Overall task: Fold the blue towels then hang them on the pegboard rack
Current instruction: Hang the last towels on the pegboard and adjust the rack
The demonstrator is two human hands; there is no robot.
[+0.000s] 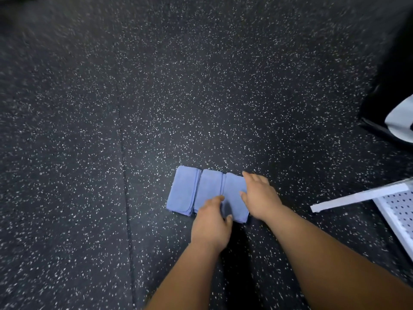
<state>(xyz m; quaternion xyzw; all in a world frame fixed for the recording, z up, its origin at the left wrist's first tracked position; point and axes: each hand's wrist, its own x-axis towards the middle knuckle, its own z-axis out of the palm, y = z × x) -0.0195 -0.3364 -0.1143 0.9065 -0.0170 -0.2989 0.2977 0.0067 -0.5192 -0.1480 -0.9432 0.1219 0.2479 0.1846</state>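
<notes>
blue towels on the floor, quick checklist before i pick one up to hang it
1. Folding: all three blue towels folded, side by side on the floor: ok
2. Hold-down: right hand flat on the right towel: ok
3. Grip: left hand at that towel's near edge: cannot tell
4. Target: pegboard rack within reach: cannot tell, only a corner shows at right
5. Hanging: not ok, no towel hung yet

Seemingly three towels (pixel 207 189) lie abreast on the floor (pixel 201 86), rack (pixel 395 209) well right.
</notes>
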